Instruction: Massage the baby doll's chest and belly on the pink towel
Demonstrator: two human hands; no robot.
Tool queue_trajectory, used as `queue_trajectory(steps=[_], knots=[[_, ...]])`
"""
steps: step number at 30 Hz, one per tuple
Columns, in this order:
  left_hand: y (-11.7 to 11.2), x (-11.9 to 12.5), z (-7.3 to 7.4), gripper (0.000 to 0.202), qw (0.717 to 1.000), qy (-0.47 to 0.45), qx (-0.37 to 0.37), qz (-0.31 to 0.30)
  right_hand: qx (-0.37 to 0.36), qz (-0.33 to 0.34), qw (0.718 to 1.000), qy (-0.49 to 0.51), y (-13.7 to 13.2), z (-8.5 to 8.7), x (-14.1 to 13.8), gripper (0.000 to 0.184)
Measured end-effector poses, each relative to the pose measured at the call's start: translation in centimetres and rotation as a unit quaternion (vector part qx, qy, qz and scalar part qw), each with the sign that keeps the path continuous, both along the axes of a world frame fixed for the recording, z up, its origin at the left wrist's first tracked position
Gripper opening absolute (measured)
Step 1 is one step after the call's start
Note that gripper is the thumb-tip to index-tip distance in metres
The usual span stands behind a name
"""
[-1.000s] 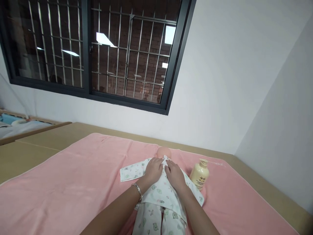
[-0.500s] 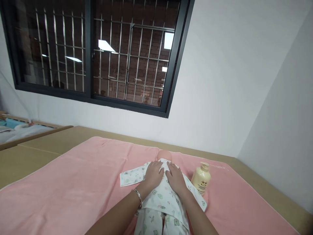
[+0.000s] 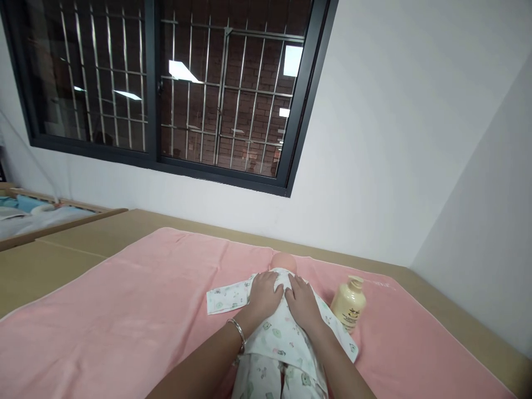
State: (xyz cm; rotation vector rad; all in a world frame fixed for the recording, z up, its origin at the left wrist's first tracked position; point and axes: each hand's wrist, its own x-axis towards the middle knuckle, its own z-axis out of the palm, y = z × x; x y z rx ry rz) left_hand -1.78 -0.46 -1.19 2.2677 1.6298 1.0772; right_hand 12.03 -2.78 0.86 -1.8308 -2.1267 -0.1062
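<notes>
A baby doll (image 3: pixel 284 262) with a bald, skin-toned head lies lengthwise ahead of me, and I cannot tell whether it is face up or face down. It wears a white pajama top (image 3: pixel 276 334) and matching pajama pants (image 3: pixel 258 377) with small green prints. My left hand (image 3: pixel 266 292) lies flat on the upper left of its torso, a silver bracelet (image 3: pixel 239 331) on that wrist. Flat on the upper right side rests my right hand (image 3: pixel 302 302), fingers spread toward the doll's head. The thumbs are close together near the middle. Neither hand grips anything.
A pink blanket (image 3: pixel 137 310) is spread under the doll on a tan surface (image 3: pixel 103 235). Right of the doll stands a cream pump bottle (image 3: pixel 349 303), close to its sleeve. A barred window (image 3: pixel 224 100) is in the wall behind. Wooden-edged bedding (image 3: pixel 45 219) shows at far left.
The whole view has shifted slightly, so everything sits a little farther right. Both hands stay flat on the doll's torso, with no clear movement against it.
</notes>
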Motion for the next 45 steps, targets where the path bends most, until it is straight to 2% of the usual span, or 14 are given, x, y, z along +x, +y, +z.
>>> queue_trajectory(steps=[4,8,11,16,19,23,26,29,34,38,43,45], knots=[[-0.7,0.2,-0.2,0.029,0.999,0.016,0.05,0.0,0.016,-0.031,0.999,-0.04,-1.2,0.7,-1.0,0.041],[-1.2,0.4,-0.3,0.024,0.998,0.004,0.047,0.036,0.018,-0.087,0.993,-0.08,-2.3,1.2,-2.3,0.035],[-0.8,0.3,-0.4,0.024,0.998,-0.005,0.032,0.047,0.002,-0.071,0.995,-0.065,-1.8,1.1,-2.2,0.038],[0.0,-0.1,-0.5,0.027,0.999,-0.002,0.038,-0.022,-0.024,-0.025,0.999,0.0,-0.2,0.6,-0.2,0.052],[0.0,-0.1,-0.6,0.025,0.998,-0.011,0.06,-0.03,-0.03,0.001,1.0,0.002,-0.4,1.2,0.2,0.048],[-0.5,0.3,-0.8,0.02,0.996,-0.029,0.078,0.02,-0.03,-0.078,0.995,-0.046,-1.9,2.3,-1.3,0.041],[-0.7,0.5,-0.8,0.019,0.996,-0.028,0.078,0.042,-0.026,-0.115,0.991,-0.07,-2.6,2.4,-2.2,0.043],[-0.4,0.4,-0.7,0.02,0.997,-0.022,0.068,0.04,-0.014,-0.085,0.994,-0.066,-1.9,1.6,-1.9,0.044],[0.2,0.1,-0.7,0.027,0.998,-0.006,0.063,-0.012,-0.025,-0.004,1.0,-0.008,0.3,0.1,0.3,0.054],[-0.4,0.3,-0.8,0.023,0.997,-0.024,0.065,0.024,-0.018,0.029,0.999,0.006,0.1,0.4,0.4,0.049],[-1.3,0.6,-0.7,0.021,0.995,-0.037,0.049,0.083,-0.011,-0.087,0.996,-0.036,-1.8,1.4,-1.7,0.039],[-1.0,0.6,-0.8,0.021,0.995,-0.033,0.045,0.088,-0.018,-0.101,0.994,-0.034,-1.8,1.4,-1.9,0.039]])
